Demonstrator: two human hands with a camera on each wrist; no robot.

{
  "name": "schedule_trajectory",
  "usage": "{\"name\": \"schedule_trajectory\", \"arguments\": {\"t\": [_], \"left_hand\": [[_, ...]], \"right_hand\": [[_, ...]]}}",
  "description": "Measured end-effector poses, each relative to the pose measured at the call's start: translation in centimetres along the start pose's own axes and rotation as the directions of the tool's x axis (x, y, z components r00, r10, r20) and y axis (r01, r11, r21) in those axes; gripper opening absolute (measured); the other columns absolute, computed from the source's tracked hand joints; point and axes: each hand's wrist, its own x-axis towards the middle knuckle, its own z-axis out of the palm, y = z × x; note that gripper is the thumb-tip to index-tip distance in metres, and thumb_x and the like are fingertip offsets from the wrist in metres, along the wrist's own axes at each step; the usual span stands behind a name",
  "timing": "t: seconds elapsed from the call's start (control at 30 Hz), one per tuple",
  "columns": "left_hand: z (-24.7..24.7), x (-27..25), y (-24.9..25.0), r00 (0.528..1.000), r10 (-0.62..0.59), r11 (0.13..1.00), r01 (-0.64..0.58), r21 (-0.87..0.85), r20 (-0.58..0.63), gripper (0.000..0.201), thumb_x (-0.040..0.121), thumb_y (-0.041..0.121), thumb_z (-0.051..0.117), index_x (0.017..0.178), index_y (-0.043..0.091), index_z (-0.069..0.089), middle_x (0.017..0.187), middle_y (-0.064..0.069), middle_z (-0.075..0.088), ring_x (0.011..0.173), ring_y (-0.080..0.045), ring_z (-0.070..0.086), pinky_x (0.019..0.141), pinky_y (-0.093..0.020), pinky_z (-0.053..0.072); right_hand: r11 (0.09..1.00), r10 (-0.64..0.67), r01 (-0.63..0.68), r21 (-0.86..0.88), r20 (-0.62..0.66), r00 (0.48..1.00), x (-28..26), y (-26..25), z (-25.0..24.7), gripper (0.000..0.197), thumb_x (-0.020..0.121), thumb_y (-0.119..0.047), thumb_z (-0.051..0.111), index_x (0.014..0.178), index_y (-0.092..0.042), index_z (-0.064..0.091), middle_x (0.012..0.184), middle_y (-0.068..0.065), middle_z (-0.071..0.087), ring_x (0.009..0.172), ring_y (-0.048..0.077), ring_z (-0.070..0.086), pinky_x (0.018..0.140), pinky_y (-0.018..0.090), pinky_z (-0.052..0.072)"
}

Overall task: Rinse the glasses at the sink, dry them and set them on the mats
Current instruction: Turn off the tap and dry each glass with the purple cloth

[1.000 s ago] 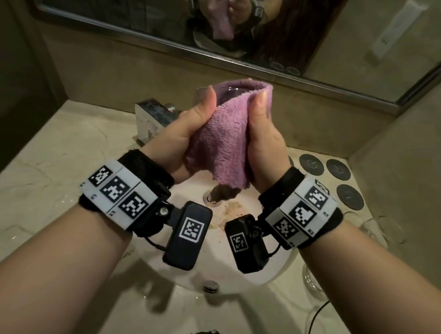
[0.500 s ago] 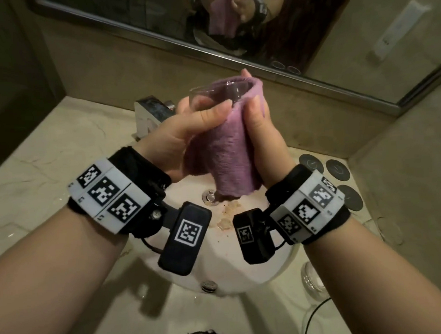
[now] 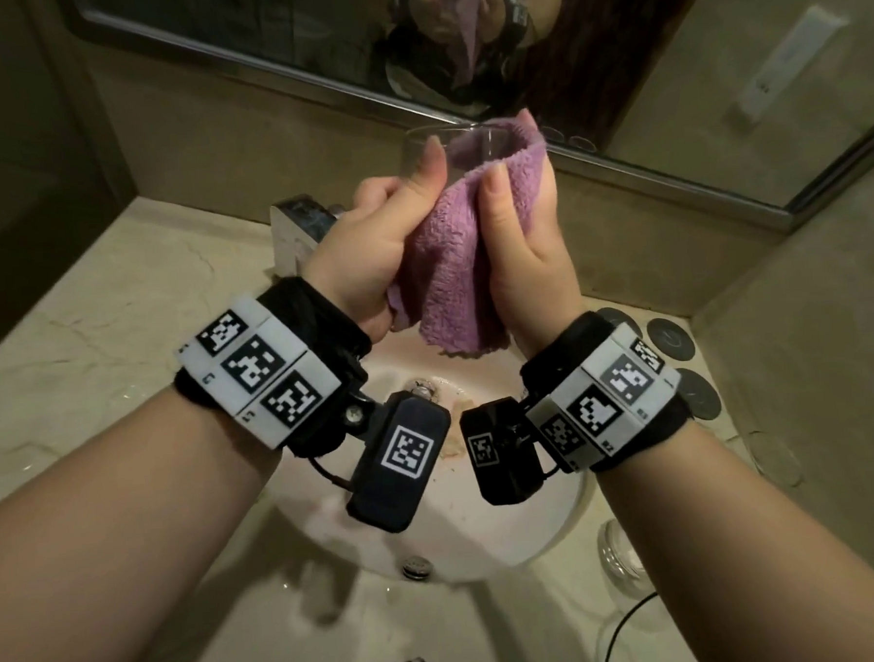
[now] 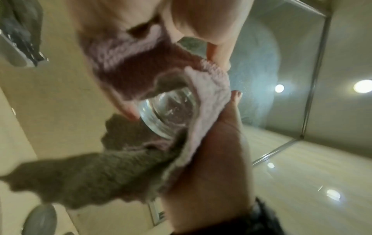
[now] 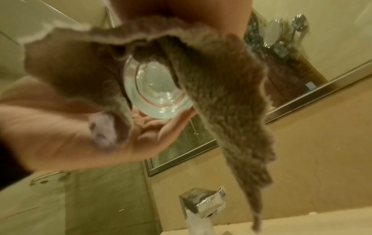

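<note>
Lower right of the head view: a second glass [image 3: 620,554] stands on the counter [image 3: 96,348] beside the sink [image 3: 487,546]. Frame centre: the purple cloth [image 3: 451,259] is gripped between the left hand [image 3: 370,248] and right hand [image 3: 522,255], fingers curled, wrapped around the glass [image 3: 430,144]. Beyond, upper frame: tap [image 3: 298,226], mirror [image 3: 664,65].

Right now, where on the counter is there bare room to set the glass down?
Bare marble counter lies left of the sink, beside the faucet. The right side is crowded: dark round mats against the wall and another glass by the basin's rim.
</note>
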Motion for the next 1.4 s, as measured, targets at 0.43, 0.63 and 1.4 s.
{"name": "schedule_trajectory", "arguments": {"t": [0.43,0.63,1.4], "left_hand": [[-1.0,0.6,-0.7,0.967,-0.186,0.982,0.187,0.011,0.176,0.064,0.094,0.06,0.025,0.129,0.015,0.054,0.125,-0.009,0.062,0.118,-0.023,0.058,0.103,-0.041,0.042],[-1.1,0.8,-0.7,0.99,0.014,0.988,0.008,0.157,-0.144,0.039,0.098,0.044,0.037,0.126,0.019,0.047,0.12,-0.009,0.06,0.113,-0.023,0.058,0.09,-0.038,0.05],[-0.1,1.0,0.6,0.995,-0.083,0.995,0.086,-0.05,0.063,0.078,0.08,0.072,0.038,0.119,0.007,0.058,0.111,-0.014,0.068,0.103,-0.029,0.066,0.092,-0.047,0.05]], "right_hand": [[0.994,0.097,-0.095,0.06,-0.023,0.995,0.0,0.4,-0.6,0.083,0.077,-0.062,0.045,0.145,-0.018,0.029,0.14,0.01,0.046,0.129,0.02,0.046,0.111,0.044,0.035],[0.968,-0.155,0.141,-0.207,-0.05,0.987,0.0,0.9,-0.2,0.082,0.085,-0.048,0.047,0.149,-0.004,0.018,0.152,0.012,0.031,0.14,0.018,0.031,0.116,0.039,0.027],[0.985,-0.115,0.111,-0.133,-0.028,0.993,-0.4,-0.3,0.7,0.075,0.089,-0.047,0.035,0.146,-0.002,0.021,0.142,0.011,0.04,0.134,0.021,0.038,0.114,0.044,0.029]]}}
